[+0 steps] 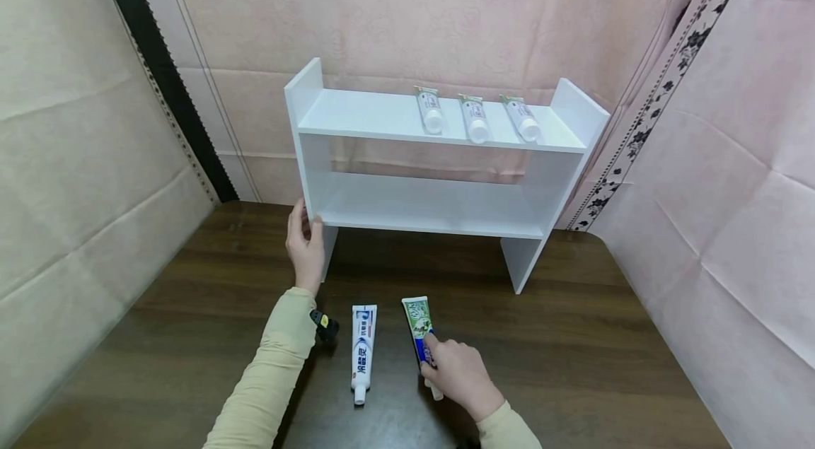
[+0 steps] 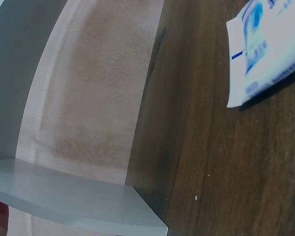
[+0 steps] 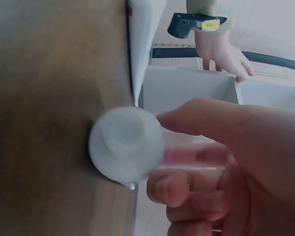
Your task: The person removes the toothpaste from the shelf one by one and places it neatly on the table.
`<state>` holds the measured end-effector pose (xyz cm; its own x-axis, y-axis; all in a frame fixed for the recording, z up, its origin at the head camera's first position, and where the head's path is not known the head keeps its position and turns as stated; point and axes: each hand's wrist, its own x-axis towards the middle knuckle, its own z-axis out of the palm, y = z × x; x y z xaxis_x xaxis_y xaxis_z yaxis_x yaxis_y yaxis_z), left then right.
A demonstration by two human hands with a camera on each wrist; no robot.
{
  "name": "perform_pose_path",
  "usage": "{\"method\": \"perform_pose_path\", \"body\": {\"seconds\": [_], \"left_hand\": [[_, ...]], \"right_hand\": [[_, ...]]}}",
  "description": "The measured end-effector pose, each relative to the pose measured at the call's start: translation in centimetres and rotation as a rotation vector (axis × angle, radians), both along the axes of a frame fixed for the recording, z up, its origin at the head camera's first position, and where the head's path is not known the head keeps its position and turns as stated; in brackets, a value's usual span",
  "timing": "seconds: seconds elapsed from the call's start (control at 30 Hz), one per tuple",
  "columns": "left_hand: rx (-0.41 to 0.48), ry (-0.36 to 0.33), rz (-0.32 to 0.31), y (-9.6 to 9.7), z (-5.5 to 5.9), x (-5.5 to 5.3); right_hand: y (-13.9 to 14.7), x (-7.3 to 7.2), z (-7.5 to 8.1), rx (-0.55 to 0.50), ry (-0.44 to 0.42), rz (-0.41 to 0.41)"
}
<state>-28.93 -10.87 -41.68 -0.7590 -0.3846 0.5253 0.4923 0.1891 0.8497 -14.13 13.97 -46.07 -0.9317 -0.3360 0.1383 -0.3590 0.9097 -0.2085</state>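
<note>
My left hand [image 1: 307, 247] holds the left side panel of a white two-tier shelf [image 1: 439, 230], thumb at its front edge and fingers along its outer face. My right hand [image 1: 460, 372] pinches a green, white and blue toothpaste tube [image 1: 418, 318] between thumb and fingers, low over the table. In the right wrist view the tube's round white cap end [image 3: 126, 142] points at the camera. A white and blue toothpaste tube [image 1: 363, 353] lies between the two arms, cap toward me.
Three white tubes, a left one [image 1: 430, 111], a middle one [image 1: 475, 120] and a right one [image 1: 522, 119], lie on the upper board, caps forward. The shelf stands on a dark wooden table [image 1: 605, 336]. Pale cloth walls [image 1: 439, 10] enclose the back and sides.
</note>
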Motion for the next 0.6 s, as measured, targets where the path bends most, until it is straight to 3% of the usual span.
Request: {"method": "perform_pose_path", "body": {"seconds": [0.23, 0.43, 0.6], "left_hand": [[-0.001, -0.007, 0.002, 0.0, -0.1, -0.2], [-0.002, 0.013, 0.014, 0.0, -0.1, -0.2], [0.007, 0.013, 0.019, 0.0, -0.2, -0.2]], "right_hand": [[0.4, -0.8, 1.1, 0.006, 0.003, 0.031], [0.1, -1.5, 2.6, -0.062, -0.008, 0.025], [0.0, -2.1, 4.0, -0.119, 0.032, 0.037]]}}
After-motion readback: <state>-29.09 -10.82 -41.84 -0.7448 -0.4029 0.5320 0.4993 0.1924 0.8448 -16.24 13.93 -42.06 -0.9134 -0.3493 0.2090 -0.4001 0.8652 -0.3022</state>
